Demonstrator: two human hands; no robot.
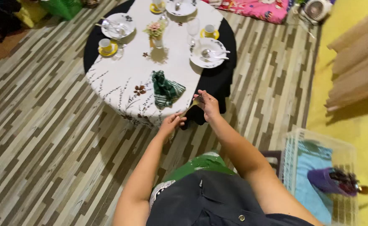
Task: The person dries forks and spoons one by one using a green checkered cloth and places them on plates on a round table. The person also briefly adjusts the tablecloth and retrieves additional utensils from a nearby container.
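Both hands, left (pixel 172 122) and right (pixel 206 104), pinch a thin utensil (pixel 189 109) between them.

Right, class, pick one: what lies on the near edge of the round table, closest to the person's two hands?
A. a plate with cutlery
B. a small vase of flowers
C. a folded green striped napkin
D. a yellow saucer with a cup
C: the folded green striped napkin lies at the near edge of the table, just beyond the left hand and right hand; the other items sit farther back.
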